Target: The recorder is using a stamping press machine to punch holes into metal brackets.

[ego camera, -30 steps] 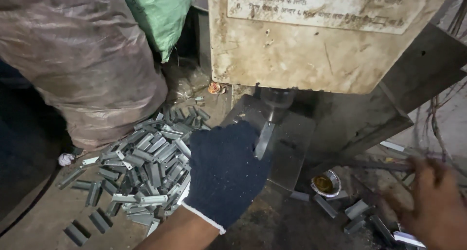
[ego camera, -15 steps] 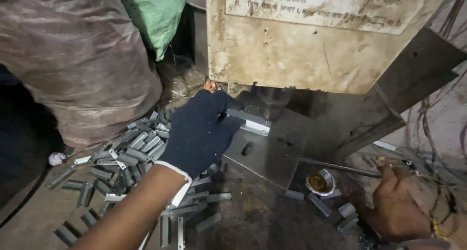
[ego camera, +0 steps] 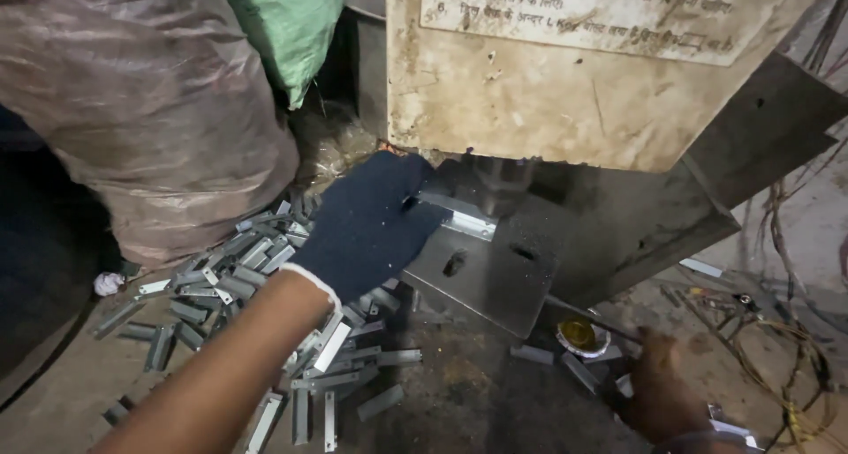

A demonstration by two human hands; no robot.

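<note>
Of the two hands, the left hand [ego camera: 371, 224], in a dark blue knit glove, is pinching a small shiny metal strip [ego camera: 459, 214] at its left end, fingers closed on it, and the strip lies flat on the grey steel plate [ego camera: 481, 273] right under the round ram [ego camera: 499, 182] of the press. The right hand [ego camera: 662, 397] is bare and sits low at about four o'clock from the strip, resting on the dirty worktop [ego camera: 459, 392] among a few loose pieces; its fingers are curled downward, but I cannot tell whether it grips anything. Just at ten o'clock of that hand stands a small round tin [ego camera: 579, 335] with yellowish grease in it. At about eight o'clock from the strip, under and beyond the left forearm, a heap of similar grey metal strips [ego camera: 256, 268] spreads across the worktop. Above the ram hangs the grimy cream-coloured machine body [ego camera: 548, 92]. Toward ten o'clock a bulging brownish sack [ego camera: 141, 101] leans, with a green sack [ego camera: 287, 26] tucked beside it. Tangled wires [ego camera: 777, 348] lie at three o'clock.
</note>
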